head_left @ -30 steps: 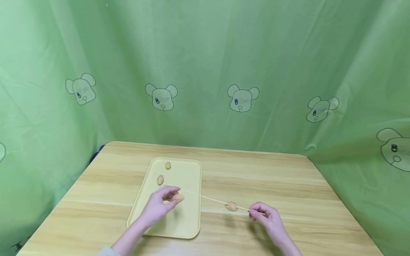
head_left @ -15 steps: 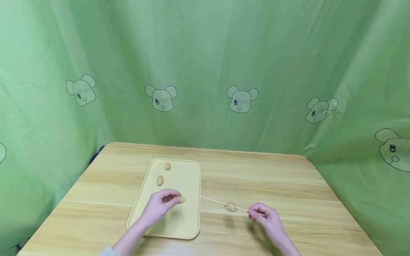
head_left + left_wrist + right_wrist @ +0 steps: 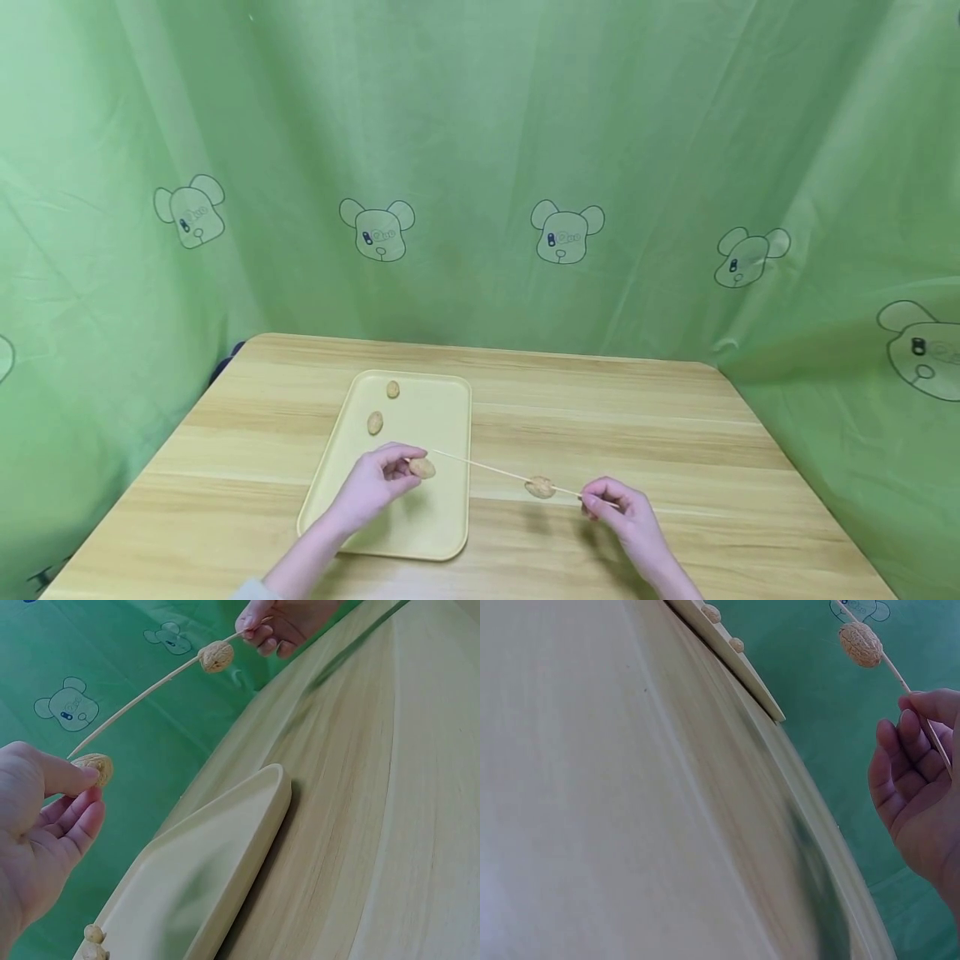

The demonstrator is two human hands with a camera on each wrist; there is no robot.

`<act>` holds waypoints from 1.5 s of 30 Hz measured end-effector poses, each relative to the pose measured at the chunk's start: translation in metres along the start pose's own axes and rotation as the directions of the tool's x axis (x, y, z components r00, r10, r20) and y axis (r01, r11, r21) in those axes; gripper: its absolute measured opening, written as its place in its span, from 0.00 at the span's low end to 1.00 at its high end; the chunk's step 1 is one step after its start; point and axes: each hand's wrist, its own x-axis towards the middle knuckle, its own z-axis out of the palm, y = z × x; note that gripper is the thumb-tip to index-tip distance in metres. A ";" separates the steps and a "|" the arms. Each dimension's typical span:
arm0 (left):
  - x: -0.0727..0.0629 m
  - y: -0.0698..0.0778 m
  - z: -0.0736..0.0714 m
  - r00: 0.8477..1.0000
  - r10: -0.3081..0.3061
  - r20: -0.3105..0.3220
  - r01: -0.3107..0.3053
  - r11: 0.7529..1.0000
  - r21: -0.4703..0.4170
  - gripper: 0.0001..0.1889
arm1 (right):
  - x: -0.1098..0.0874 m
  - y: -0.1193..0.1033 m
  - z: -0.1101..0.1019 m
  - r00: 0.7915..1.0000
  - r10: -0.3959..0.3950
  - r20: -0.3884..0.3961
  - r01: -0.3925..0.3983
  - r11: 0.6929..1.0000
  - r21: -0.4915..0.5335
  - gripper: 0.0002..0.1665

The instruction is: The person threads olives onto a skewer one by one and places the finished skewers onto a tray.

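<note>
My right hand pinches a thin wooden skewer near its right end, above the table. A walnut-like ball, tan, oval and wrinkled, is threaded on it a little way from my fingers. The bare tip points left, over the tray. Between thumb and fingers, my left hand holds a second walnut-like ball above the tray. In the left wrist view the skewer's tip overlaps the upper edge of that ball.
A pale yellow tray lies on the left part of the wood-grain table. At its far left are two more tan balls, one nearer and one farther. Green curtains printed with bear heads surround the table.
My left fingers have shifted around the ball, turning it, and more of it shows than half a second ago. The skewer and my right hand have hardly moved.
</note>
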 end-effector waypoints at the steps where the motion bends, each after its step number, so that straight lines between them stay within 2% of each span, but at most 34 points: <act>1: 0.000 0.000 0.000 1.000 -0.008 -0.004 0.008 1.000 0.001 0.18 | 0.000 0.000 0.000 1.000 0.000 -0.001 0.000 1.000 -0.002 0.08; 11: -0.001 0.001 0.000 0.997 -0.078 -0.023 0.077 0.995 -0.060 0.20 | -0.002 -0.001 0.000 1.000 0.002 0.008 -0.002 1.000 -0.004 0.05; 16: -0.001 0.000 0.000 0.995 -0.096 -0.031 0.093 0.992 -0.087 0.19 | -0.003 -0.001 -0.001 1.000 0.007 0.030 -0.007 1.000 -0.001 0.05; 27: -0.002 0.000 -0.002 0.994 -0.096 -0.050 0.092 0.993 -0.080 0.18 | -0.003 0.001 -0.003 0.999 0.014 0.048 -0.013 1.000 -0.020 0.05; 45: -0.001 -0.002 -0.002 0.992 -0.098 -0.085 0.094 0.994 -0.049 0.18 | -0.003 0.005 -0.002 0.996 0.083 -0.011 -0.084 0.989 -0.126 0.06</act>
